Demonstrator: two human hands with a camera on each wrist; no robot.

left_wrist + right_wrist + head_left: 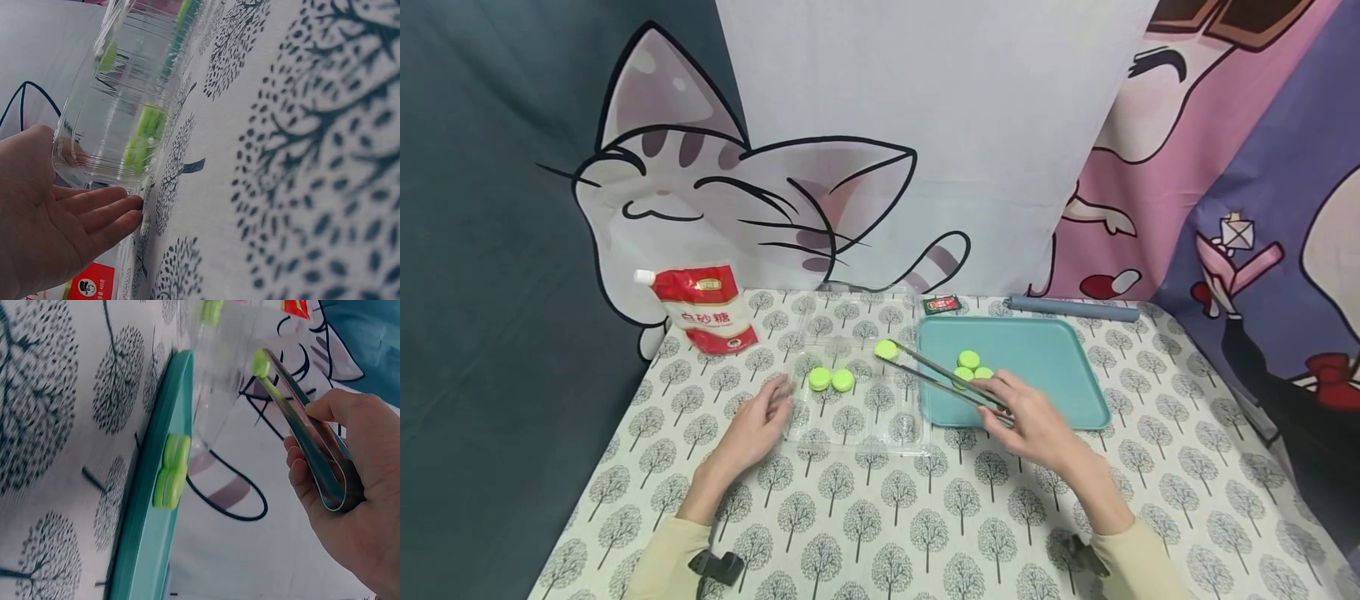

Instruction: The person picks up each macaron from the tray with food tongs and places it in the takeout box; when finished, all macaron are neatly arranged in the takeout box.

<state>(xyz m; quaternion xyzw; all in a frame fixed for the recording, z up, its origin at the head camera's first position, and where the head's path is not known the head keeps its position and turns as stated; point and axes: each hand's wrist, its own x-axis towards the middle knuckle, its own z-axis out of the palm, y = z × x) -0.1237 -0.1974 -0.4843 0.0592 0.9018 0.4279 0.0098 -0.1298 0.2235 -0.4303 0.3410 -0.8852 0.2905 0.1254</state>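
My right hand (1028, 417) grips metal tongs (312, 447), whose tips pinch a green macaron (886, 349) above the clear plastic container (871, 442). Two more green macarons (831, 380) lie side by side in the container's left part. My left hand (762, 423) is at the container's left edge, its fingers extended (109, 212) beside the clear wall; whether they touch it I cannot tell. On the teal tray (1037, 350), three green macarons (968, 359) sit close together, partly behind the tongs.
A red and white sugar pouch (707, 310) stands at the back left. Behind the tray lie a small dark green and red packet (942, 303) and a grey-blue rod (1073, 309). Printed curtains hang behind the table, which has a tree-patterned cloth (842, 533).
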